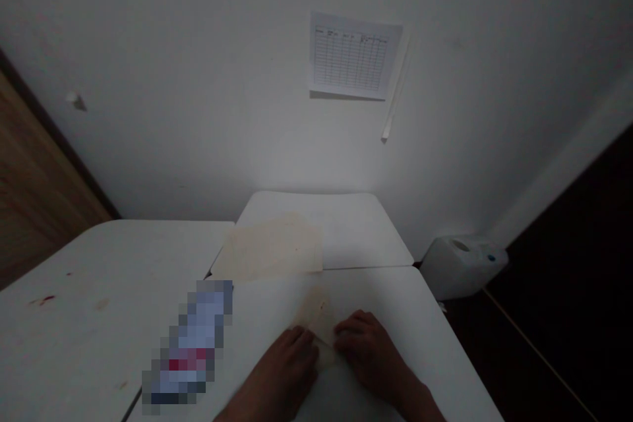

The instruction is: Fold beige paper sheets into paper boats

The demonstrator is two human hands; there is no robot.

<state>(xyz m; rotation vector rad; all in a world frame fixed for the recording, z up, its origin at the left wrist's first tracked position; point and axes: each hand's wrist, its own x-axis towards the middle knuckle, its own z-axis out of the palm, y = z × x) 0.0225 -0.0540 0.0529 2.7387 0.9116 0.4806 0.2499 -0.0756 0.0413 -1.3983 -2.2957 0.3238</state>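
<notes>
Between my hands, on the near white table, lies a small thin beige sheet (319, 316), see-through and with a crease or folded edge running across it. My left hand (294, 369) is closed at the sheet's left side, fingers curled at its edge. On the opposite side, my right hand (366, 353) has its fingers bent together on the sheet's right edge. The fingertips are dim and partly hidden. Farther back, a larger beige sheet (274, 250) lies flat across the joint between two tables.
A blurred-out blue-grey object (192, 343) lies to the left. The left table (99, 264) has reddish and brownish stains. A white plastic container (459, 267) stands on the floor at right. A printed chart (351, 56) and a thin white strip (395, 92) are on the wall.
</notes>
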